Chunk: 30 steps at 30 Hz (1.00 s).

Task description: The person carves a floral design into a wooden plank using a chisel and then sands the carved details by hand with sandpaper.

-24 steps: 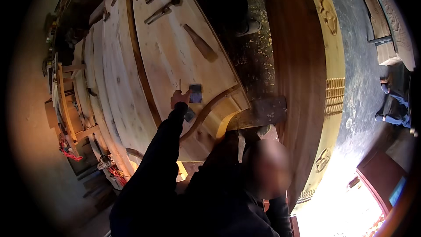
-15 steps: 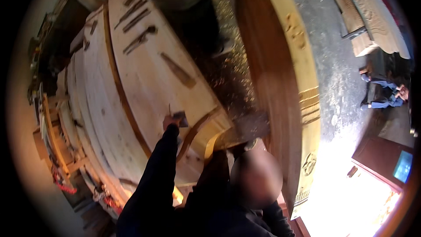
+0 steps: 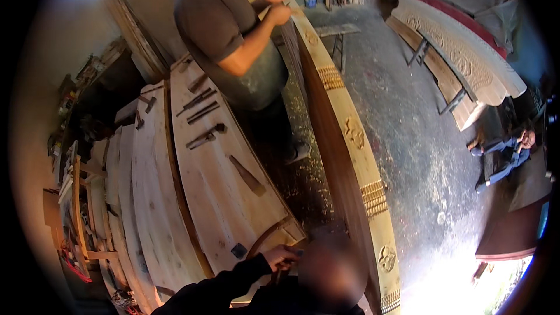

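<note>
My left hand (image 3: 282, 256) reaches in from the lower edge over the near end of the wooden workbench (image 3: 219, 210). Its fingers are closed at the edge of a blurred patch, with something dark at their tips that I cannot make out. A curved brown wooden piece (image 3: 267, 235) lies just beyond that hand, and a small dark square piece (image 3: 238, 250) rests on the boards to its left. My right hand is not visible. Farther up the bench lie a tapered wooden tool (image 3: 247, 176), a dark hammer-like tool (image 3: 206, 136) and several slim dark tools (image 3: 196, 102).
A long carved beam (image 3: 356, 134) stands along the bench's right side. Another person (image 3: 224, 35) stands between them at the far end, hands raised. Two hammers (image 3: 148, 104) lie at the far left. A seated person (image 3: 504, 154) and carved boards (image 3: 461, 61) are at right.
My left hand has moved back from the middle of the boards, toward me and to the right. The view has tilted up, bringing the standing person into sight.
</note>
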Available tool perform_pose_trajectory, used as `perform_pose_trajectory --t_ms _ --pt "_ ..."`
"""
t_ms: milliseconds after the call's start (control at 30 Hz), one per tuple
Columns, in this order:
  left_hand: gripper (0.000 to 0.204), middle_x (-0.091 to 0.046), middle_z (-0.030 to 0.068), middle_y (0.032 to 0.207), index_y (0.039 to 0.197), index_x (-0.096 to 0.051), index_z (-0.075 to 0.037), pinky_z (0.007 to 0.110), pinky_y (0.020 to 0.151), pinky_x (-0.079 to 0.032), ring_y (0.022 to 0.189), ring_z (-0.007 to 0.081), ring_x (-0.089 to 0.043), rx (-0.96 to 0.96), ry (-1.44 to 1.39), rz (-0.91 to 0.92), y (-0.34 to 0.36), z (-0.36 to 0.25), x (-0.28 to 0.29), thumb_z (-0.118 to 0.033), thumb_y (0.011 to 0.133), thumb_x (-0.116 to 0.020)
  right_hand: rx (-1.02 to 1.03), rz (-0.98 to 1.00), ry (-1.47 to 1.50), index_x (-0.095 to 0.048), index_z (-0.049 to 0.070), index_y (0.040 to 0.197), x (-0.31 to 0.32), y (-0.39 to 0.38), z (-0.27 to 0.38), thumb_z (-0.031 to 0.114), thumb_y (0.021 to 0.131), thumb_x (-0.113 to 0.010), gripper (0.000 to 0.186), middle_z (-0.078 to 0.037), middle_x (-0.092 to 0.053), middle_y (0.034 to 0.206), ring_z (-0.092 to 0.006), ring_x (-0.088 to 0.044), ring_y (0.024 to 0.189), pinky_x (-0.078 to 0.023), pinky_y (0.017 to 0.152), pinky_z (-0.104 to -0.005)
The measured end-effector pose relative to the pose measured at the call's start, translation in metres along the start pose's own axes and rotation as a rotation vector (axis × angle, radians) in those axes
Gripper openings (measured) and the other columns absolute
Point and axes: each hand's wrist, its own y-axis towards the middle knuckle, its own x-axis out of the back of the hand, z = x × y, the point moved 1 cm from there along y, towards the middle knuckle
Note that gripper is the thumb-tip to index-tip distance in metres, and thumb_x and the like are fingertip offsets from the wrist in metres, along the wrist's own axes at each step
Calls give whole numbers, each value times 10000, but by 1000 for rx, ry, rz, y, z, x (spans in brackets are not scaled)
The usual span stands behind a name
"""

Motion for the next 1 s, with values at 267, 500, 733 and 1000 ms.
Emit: perform_pose_trajectory --t_ms 267,500,733,1000 --pt "245 -571 -73 739 1000 -656 -164 264 469 -285 501 51 -433 30 -131 -18 -9 -43 -128 -85 960 -885 -169 -20 130 -484 18 1661 35 -51 2 25 1001 -612 672 -256 -495 1677 -495 -567 1441 -505 1188 -550" --pt "235 -601 -63 808 1046 -683 -181 256 544 -314 619 45 -475 -223 218 76 -35 -79 -201 -62 946 -860 -659 -728 1345 -617 -90 1502 24 -114 -19 106 1046 -654 498 -145 -766 1335 -264 -720 1270 -584 1050 -385" --pt "322 -602 -34 736 932 -594 -168 258 464 -314 500 68 -475 -412 -30 -280 -27 -23 -238 -8 941 -873 -688 -838 1882 -588 -130 1480 -10 -154 3 134 1088 -688 483 -228 -744 1374 -316 -744 1251 -573 1089 -409" --pt "226 -710 -22 921 1012 -666 -143 268 625 -493 741 82 -645 -152 -95 -317 -23 15 -276 3 974 -834 -974 -800 721 -734 -23 1343 3 -145 27 52 944 -794 410 -229 -787 1277 -363 -789 1182 -587 1024 -406"
